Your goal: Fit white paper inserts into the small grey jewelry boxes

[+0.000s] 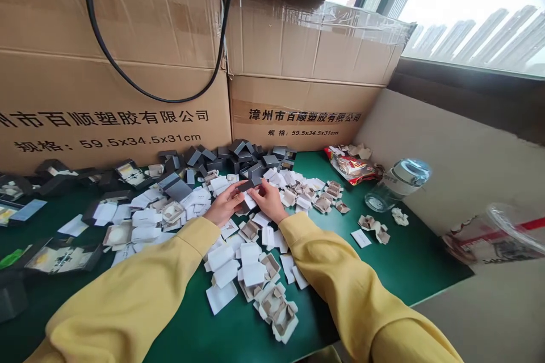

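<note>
My left hand [225,203] and my right hand [269,199] meet over the middle of the green table. Between them they grip a small black box [246,185], its left side in my left fingers and its right side in my right fingers. A white card piece [248,201] shows just below the box; whether it is attached cannot be made out. White and grey folded cardboard inserts [251,264] lie scattered beneath and around both hands. Behind my fingers is a heap of black boxes [244,150].
Large brown cartons [170,85] stand along the back, with a black cable [149,93] hanging in front. To the right are a red snack bag [353,167], a clear plastic jar [398,184] and a clear plastic tub [498,235]. More opened black boxes [63,255] lie left on the green table [187,317].
</note>
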Action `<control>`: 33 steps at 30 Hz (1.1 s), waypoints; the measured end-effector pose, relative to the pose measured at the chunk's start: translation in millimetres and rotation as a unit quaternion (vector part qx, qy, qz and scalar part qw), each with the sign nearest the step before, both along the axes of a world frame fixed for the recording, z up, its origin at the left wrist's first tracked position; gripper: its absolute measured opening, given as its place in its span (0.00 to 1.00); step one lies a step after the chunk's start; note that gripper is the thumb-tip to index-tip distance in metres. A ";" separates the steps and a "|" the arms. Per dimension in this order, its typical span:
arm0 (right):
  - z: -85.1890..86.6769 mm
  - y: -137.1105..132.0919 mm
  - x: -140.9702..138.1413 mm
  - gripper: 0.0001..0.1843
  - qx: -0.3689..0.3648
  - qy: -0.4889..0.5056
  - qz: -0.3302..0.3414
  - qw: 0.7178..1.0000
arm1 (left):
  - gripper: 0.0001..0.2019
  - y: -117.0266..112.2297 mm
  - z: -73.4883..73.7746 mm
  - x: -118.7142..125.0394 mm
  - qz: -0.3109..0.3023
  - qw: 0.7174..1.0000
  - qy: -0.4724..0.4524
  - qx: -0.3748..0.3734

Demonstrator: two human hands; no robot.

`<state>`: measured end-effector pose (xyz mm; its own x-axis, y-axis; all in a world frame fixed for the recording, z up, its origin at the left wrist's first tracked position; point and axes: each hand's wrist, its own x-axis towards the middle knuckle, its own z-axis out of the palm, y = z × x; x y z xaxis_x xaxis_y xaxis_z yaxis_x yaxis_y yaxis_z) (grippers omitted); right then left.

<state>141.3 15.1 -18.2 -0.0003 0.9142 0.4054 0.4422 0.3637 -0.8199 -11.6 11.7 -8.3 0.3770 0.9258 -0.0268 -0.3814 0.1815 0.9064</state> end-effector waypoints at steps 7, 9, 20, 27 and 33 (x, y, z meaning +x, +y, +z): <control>-1.4 -3.7 0.7 0.14 -0.010 0.009 0.018 1.000 | 0.26 1.9 -0.9 -1.2 0.002 0.999 -0.041 0.008; -0.2 -7.8 -0.7 0.12 0.014 0.025 0.001 1.000 | 0.29 1.8 -0.8 -1.2 0.019 0.999 -0.045 0.020; 6.5 -21.0 -1.6 0.06 -0.211 0.275 0.097 0.933 | 0.24 -1.9 -11.4 -4.4 0.058 0.937 0.161 0.303; 5.2 -14.4 -0.4 0.06 -0.228 0.274 0.148 0.923 | 0.24 -4.1 -12.6 -4.7 0.103 0.910 0.201 0.348; 7.5 -12.9 0.1 0.12 -0.229 0.324 0.173 0.902 | 0.25 -5.2 -14.5 -3.7 0.182 0.871 0.266 0.371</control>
<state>141.4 2.2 -10.7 -0.2159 0.9764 0.0032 -0.2579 -0.0539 -0.9647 -15.3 6.6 -22.8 0.1710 0.8178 0.5496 0.2179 -0.5754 0.7883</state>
